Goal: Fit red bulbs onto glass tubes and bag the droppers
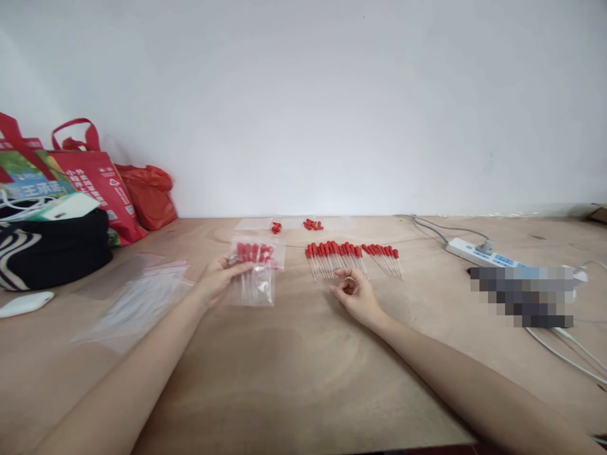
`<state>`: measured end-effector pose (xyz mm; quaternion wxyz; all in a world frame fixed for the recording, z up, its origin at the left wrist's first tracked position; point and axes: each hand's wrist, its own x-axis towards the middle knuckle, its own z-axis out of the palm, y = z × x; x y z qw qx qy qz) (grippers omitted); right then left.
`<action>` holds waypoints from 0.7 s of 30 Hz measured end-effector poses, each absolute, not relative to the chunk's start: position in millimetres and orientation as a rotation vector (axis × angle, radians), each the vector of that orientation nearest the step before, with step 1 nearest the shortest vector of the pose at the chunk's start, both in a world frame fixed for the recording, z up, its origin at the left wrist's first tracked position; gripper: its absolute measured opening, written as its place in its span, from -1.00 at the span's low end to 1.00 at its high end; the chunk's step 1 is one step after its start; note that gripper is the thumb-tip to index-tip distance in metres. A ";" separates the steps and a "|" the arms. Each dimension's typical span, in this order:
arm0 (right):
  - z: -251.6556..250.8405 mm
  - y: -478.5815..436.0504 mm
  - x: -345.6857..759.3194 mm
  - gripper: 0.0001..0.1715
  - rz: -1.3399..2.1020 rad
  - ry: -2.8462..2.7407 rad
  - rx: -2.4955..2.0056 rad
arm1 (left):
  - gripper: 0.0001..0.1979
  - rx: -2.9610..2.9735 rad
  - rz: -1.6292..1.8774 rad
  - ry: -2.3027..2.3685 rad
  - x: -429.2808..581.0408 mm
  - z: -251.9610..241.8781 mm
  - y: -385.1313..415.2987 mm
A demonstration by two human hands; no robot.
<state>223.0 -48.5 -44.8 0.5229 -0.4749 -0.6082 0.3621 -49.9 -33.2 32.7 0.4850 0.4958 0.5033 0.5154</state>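
Observation:
My left hand (pixel 219 277) grips a small clear plastic bag (pixel 257 273) that holds several red-capped droppers, lifted a little above the wooden table (pixel 303 379). My right hand (pixel 355 293) rests palm up on the table with its fingers curled loosely and nothing visible in them. It lies just in front of a row of several red-capped droppers (pixel 351 258) laid side by side. A few loose red caps (pixel 313 224) lie farther back near the wall.
A pile of empty clear bags (pixel 137 300) lies at the left. Red shopping bags (pixel 102 180) and a black striped bag (pixel 47 249) stand at the far left. A white power strip (pixel 484 254) with cables sits at the right.

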 end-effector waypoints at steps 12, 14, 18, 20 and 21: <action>-40.4 -48.8 224.5 -0.71 0.780 -1.559 -1.183 | -0.71 1.667 1.203 1.467 -112.5 17.3 20.1; -40.3 -48.2 224.2 -0.73 0.786 -1.580 -1.188 | -0.75 1.764 1.104 1.497 -116.6 16.3 23.8; -39.7 -49.4 225.5 -0.75 0.759 -1.617 -1.184 | -0.68 2.173 0.785 1.560 -131.9 28.0 22.3; -37.9 -51.7 230.5 -0.78 0.679 -1.680 -1.185 | -0.60 2.294 0.698 1.651 -144.0 35.0 14.4; -36.7 -52.8 234.8 -0.80 0.615 -1.729 -1.185 | -0.58 2.306 0.671 1.757 -150.9 37.1 8.4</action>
